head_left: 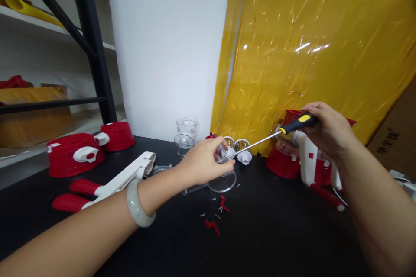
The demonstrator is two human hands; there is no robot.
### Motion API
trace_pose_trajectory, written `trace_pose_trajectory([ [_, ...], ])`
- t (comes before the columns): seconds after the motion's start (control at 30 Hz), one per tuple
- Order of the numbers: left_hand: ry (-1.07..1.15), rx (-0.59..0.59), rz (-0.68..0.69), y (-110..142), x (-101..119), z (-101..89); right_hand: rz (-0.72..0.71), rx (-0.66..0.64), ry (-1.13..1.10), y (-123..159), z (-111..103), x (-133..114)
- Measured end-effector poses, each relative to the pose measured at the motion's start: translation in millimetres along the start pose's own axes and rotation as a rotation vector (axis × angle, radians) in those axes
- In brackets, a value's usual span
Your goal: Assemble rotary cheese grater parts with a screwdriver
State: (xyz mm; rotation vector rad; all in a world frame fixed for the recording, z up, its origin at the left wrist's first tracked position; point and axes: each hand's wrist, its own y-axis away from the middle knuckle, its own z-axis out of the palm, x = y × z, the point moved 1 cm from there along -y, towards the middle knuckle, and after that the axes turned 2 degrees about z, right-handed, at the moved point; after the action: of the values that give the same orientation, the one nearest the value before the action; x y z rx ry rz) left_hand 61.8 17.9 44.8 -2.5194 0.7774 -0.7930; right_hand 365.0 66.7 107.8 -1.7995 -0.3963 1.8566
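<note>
My right hand (328,127) is closed round the black and yellow handle of a screwdriver (260,142). Its long metal shaft slants down to the left, and the tip lies between the fingers of my left hand (203,160). That hand grips a clear plastic part (222,153), mostly covered by the fingers. Just below it sits a round clear plastic base (224,181). Small red levers (212,227) and several little screws or pins (217,216) lie on the black table (266,233) nearer to me.
Red bases (76,156) and white arms with red handles (117,181) lie at the left. Behind my hands are a clear hopper (186,130) and metal grater drums (242,149). Red and white grater bodies (282,162) stand at the right. A black-framed shelf (92,52) rises on the left.
</note>
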Motion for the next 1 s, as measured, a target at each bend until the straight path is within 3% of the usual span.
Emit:
trace_pose_trajectory([
  [0.17, -0.006, 0.003, -0.005, 0, 2, -0.6, 0.097, -0.144, -0.236, 7, 2, -7],
  [0.4, -0.006, -0.006, -0.020, 1, 4, -1.1, 0.085, 0.088, 0.187, -2, 2, 7],
  [0.57, 0.013, -0.011, -0.011, 0, 2, -1.3, 0.103, -0.081, -0.299, 6, 4, 3],
  [0.67, 0.018, -0.007, -0.004, 0, 2, -1.3, 0.093, -0.195, -0.356, 6, 3, -1],
  [0.87, 0.020, -0.007, -0.007, 0, 3, -1.2, 0.090, 0.092, 0.087, -1, 2, 3],
  [1.0, 0.011, -0.004, -0.001, 0, 3, -1.7, 0.069, -0.052, -0.222, 6, 4, -1],
])
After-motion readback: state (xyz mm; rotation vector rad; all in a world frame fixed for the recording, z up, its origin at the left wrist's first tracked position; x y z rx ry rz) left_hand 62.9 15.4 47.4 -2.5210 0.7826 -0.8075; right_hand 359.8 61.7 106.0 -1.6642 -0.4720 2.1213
